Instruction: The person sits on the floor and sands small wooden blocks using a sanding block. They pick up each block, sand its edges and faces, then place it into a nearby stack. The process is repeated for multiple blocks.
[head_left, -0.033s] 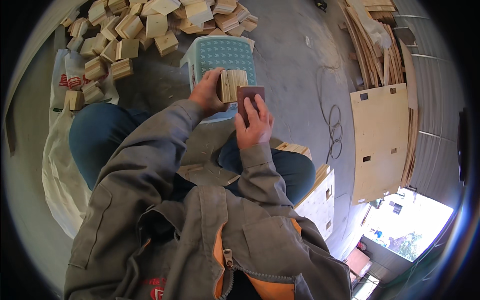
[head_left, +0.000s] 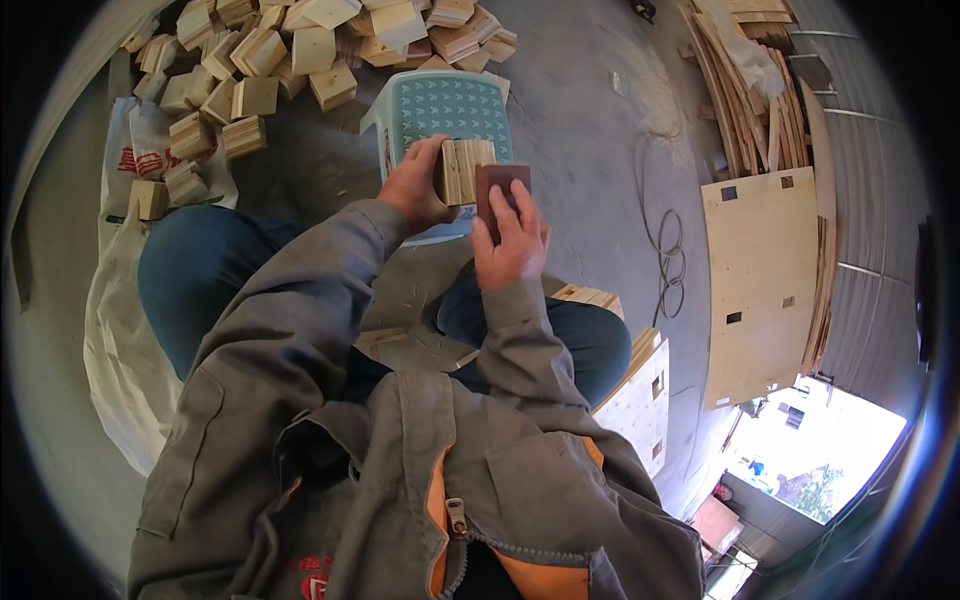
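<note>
My left hand [head_left: 412,187] is closed round the left side of a plywood block [head_left: 466,171], its layered edges facing up. The block is held over a light-blue plastic stool [head_left: 450,104] with a patterned top. In my right hand [head_left: 513,240] is a flat reddish-brown sanding block [head_left: 503,188], fingers spread across its face and the thumb at its lower left edge. The sanding block is pressed against the right side of the plywood block. My right palm side and the contact face are hidden.
A heap of loose plywood blocks [head_left: 313,52] lies at the far left, some on a white sack [head_left: 112,335]. A looped cable [head_left: 671,262] lies on the floor to the right. Beyond it, plywood sheets [head_left: 757,260] with square holes lean near the wall.
My right hand and the sanding block have shifted slightly away from me along the plywood block's right side. My left hand and the plywood block have stayed in place.
</note>
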